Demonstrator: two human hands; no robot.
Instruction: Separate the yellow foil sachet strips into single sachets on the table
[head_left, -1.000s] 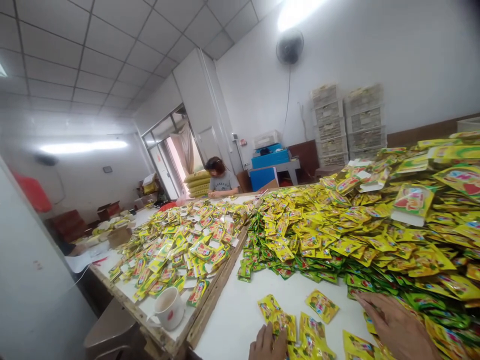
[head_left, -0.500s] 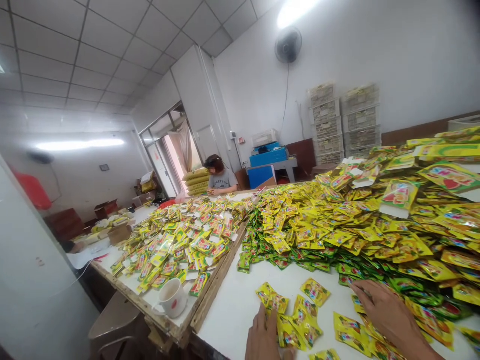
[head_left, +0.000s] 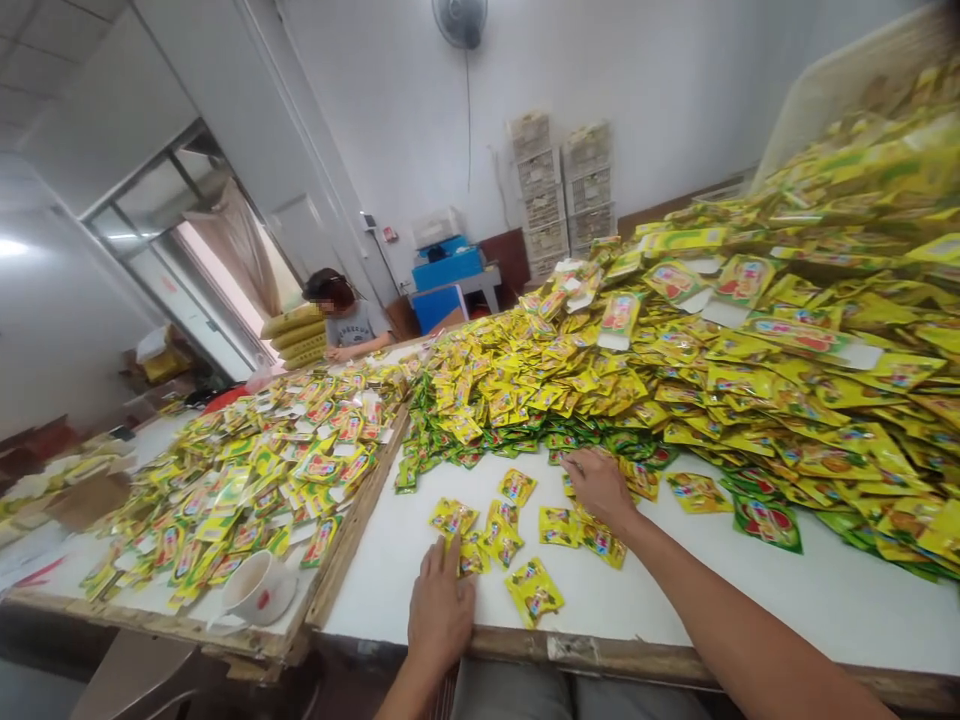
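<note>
My left hand (head_left: pixel 440 607) lies flat at the near edge of the white table (head_left: pixel 787 590), its fingers stretched out onto a few loose yellow sachets (head_left: pixel 491 535). Further in, my right hand (head_left: pixel 598 485) rests palm down with fingers spread on sachets at the foot of a big heap of yellow and green sachets (head_left: pixel 750 340). One sachet (head_left: pixel 534 590) lies alone near the edge between my hands. Neither hand grips anything.
A second table (head_left: pixel 150 600) to the left carries more sachets (head_left: pixel 270 470) and a white cup (head_left: pixel 259 590). A person (head_left: pixel 345 320) sits at the far end. Stacked crates (head_left: pixel 562 185) and a blue box (head_left: pixel 448 268) stand by the back wall.
The camera has tilted down and turned, so both hands show in full. My right hand has slid forward to the heap's edge. The loose sachets are spread wider.
</note>
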